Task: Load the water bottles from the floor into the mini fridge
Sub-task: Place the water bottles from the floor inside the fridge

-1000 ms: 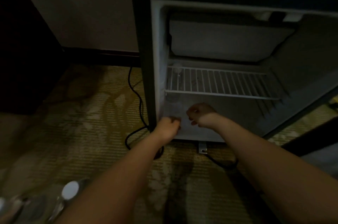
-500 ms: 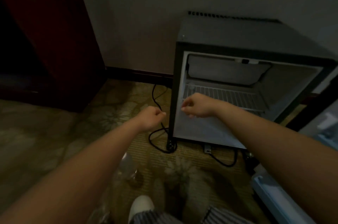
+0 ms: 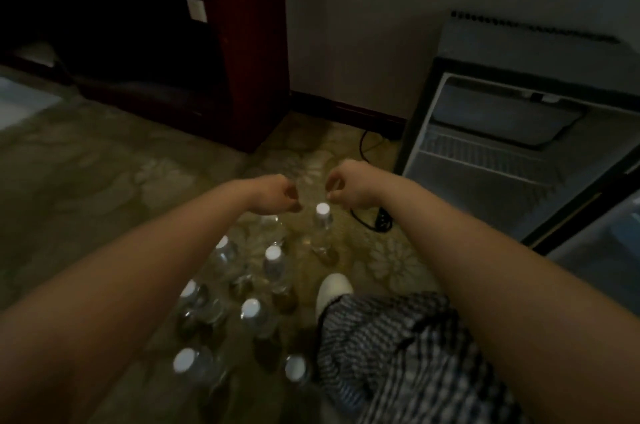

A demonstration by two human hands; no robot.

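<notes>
**Hovering above bottles, hands empty**

Left hand [image 3: 277, 196] and right hand [image 3: 348, 189] side by side, fingers loosely curled, gripping nothing. Water bottles [image 3: 273, 266] stand on the carpet [image 3: 104, 181] at 6 o'clock of them; open mini fridge [image 3: 415, 122] at 2 o'clock.

Clear bottles [image 3: 275, 271] w/ white caps [image 3: 322, 208], olive floral carpet [image 3: 104, 181], b&w checked trousers [image 3: 398, 354], white shoe [image 3: 332, 288].
</notes>
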